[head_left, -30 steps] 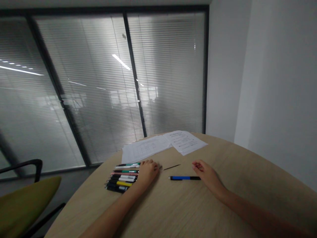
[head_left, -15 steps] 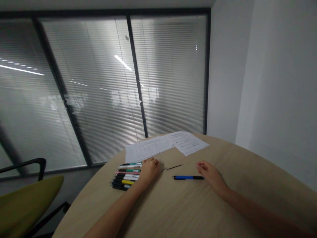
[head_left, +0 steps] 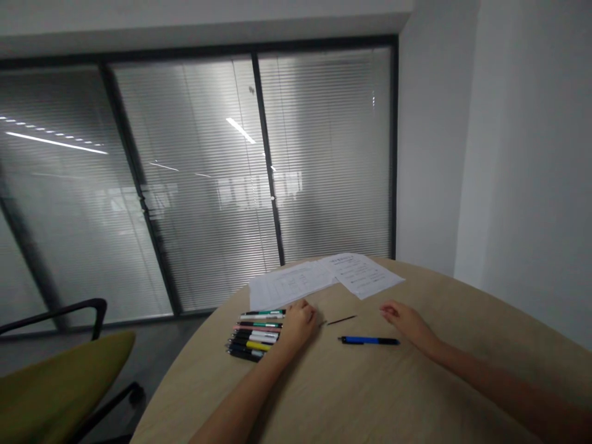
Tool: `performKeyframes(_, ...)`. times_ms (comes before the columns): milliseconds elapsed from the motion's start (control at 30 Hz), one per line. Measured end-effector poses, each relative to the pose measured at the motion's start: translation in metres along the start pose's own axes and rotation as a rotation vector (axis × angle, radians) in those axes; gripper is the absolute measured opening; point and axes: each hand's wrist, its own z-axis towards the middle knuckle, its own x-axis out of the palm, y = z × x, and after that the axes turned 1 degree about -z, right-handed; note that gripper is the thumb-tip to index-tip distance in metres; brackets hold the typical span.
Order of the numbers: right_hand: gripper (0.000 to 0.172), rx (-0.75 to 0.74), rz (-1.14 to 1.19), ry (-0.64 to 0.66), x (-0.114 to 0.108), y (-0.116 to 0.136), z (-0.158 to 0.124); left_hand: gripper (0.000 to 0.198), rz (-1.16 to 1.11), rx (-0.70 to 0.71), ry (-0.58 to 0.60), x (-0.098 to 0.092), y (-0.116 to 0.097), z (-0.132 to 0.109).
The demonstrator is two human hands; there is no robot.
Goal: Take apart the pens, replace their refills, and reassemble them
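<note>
My left hand [head_left: 300, 324] rests on the table just right of a row of pens [head_left: 256, 336], covering some of their right ends. Its fingers are curled, and I cannot make out whether anything is in them. A thin dark pen refill [head_left: 342, 319] lies to its right, close to the fingers. Nearer to me is a blue pen [head_left: 369, 340] with black ends, lying flat between the two hands. To the right of the pen, my right hand [head_left: 402, 319] has its fingers drawn together, with nothing visible in them.
Printed paper sheets [head_left: 370, 280] lie overlapping at the far side of the round wooden table [head_left: 351, 394]. A green chair [head_left: 69, 382] with black armrests stands at the left. Behind the table are glass panels with blinds [head_left: 328, 160], and a pale wall [head_left: 527, 185] rises at the right.
The whole view has shifted a little, so everything sits lower and further right. My right hand has moved slightly away from me; my left hand, the refill and the pens keep their places.
</note>
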Motion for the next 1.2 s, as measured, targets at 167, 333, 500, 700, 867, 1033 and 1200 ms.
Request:
performKeyframes(167,0.011,-0.14,-0.174,0.096,-0.016,-0.003,0.009,0.018,-0.005,0.021,0.03,0.001,-0.003,-0.002)
performKeyframes(333,0.013,-0.208,-0.263,0.16,-0.019,-0.005,0.012,0.018,-0.008,0.016,0.079,-0.001,-0.006,-0.002)
performKeyframes(500,0.015,-0.234,-0.325,0.197,-0.021,-0.003,0.014,0.018,-0.018,-0.016,0.112,-0.001,-0.006,-0.002)
performKeyframes(700,0.025,-0.31,-0.393,0.202,-0.017,0.016,0.02,0.021,-0.03,-0.07,0.12,0.002,-0.007,-0.002)
performKeyframes(867,0.028,-0.435,-0.432,0.231,0.004,0.047,0.023,0.019,-0.022,-0.09,0.147,0.0,-0.006,-0.001)
performKeyframes(1033,0.024,-0.529,-0.496,0.268,0.023,0.074,0.029,0.02,-0.015,-0.095,0.169,-0.001,-0.005,0.0)
performKeyframes(1200,0.021,-0.588,-0.549,0.27,0.034,0.088,0.035,0.02,-0.013,-0.093,0.176,-0.001,-0.006,0.001)
